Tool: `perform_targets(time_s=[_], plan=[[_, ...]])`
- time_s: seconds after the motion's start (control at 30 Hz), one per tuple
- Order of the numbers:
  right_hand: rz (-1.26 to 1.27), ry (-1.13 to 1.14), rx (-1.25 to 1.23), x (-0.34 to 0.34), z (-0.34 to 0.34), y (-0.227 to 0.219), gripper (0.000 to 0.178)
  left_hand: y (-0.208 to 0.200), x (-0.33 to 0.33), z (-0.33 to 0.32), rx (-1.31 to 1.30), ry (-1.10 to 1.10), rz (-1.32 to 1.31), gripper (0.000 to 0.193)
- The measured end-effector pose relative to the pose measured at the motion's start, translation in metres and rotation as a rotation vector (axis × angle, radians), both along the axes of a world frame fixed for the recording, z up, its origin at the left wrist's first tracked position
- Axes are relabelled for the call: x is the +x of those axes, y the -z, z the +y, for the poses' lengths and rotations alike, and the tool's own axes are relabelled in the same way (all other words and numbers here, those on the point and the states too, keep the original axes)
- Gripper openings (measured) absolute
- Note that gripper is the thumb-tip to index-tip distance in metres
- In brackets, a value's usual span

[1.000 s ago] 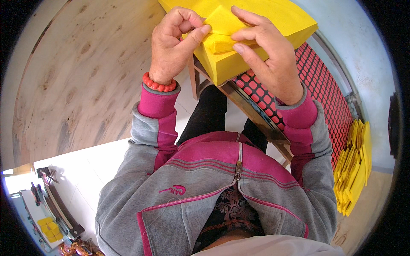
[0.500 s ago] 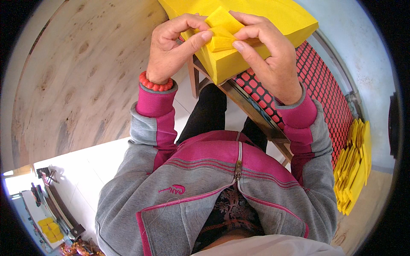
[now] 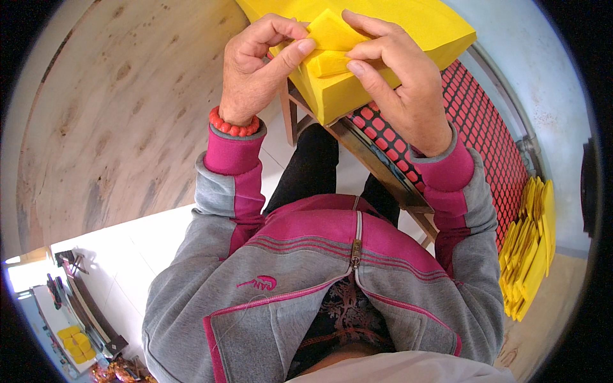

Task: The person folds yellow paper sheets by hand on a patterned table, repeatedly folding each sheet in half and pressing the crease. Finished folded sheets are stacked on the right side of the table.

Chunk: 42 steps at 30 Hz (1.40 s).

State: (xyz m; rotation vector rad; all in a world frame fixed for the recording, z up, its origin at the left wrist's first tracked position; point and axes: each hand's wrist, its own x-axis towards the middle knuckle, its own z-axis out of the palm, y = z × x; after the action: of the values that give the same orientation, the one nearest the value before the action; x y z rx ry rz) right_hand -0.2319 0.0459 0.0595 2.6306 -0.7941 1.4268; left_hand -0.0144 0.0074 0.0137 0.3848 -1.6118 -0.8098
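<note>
One left grip (image 3: 255, 69), one right grip (image 3: 412, 83), both pinching folded yellow material (image 3: 333, 33), red bracelet (image 3: 234, 130)

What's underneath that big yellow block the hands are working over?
Beneath the big yellow block, a red-and-black patterned surface shows alongside, with a wooden frame below. Whatever lies under the block's middle is covered.

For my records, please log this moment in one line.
left hand: pinching folded yellow material | right hand: same | yellow pile: right side
</note>
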Motion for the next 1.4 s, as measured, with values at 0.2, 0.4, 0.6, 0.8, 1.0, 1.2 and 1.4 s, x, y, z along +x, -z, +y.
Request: perform_targets(time_s=[0.2, 0.4, 0.6, 0.8, 1.0, 1.2, 1.4], plan=[[0.007, -0.006, 0.076, -0.004, 0.002, 0.004, 0.009, 0.001, 0.001, -0.001, -0.018, -0.001, -0.018, 0.009], [-0.028, 0.0, 0.068, 0.0, 0.003, 0.002, 0.009, 0.0, 0.004, 0.001, -0.035, -0.028, -0.08, 0.009], [-0.054, -0.01, 0.072, 0.002, 0.003, 0.002, 0.01, -0.002, 0.008, 0.0, -0.071, -0.018, -0.087, 0.016], [-0.072, -0.02, 0.097, 0.001, 0.003, 0.003, 0.009, -0.001, 0.008, -0.001, -0.093, -0.071, -0.131, 0.015], [-0.11, -0.011, 0.069, 0.001, 0.003, 0.002, 0.013, -0.004, 0.002, 0.0, -0.125, -0.131, -0.141, 0.012], [-0.065, 0.023, 0.009, -0.002, 0.002, 0.0, 0.016, -0.002, -0.011, 0.006, 0.07, -0.117, 0.065, 0.009], [0.031, 0.026, -0.04, -0.002, -0.001, 0.001, 0.013, 0.001, -0.01, 0.003, -0.012, -0.102, 0.072, 0.004]])
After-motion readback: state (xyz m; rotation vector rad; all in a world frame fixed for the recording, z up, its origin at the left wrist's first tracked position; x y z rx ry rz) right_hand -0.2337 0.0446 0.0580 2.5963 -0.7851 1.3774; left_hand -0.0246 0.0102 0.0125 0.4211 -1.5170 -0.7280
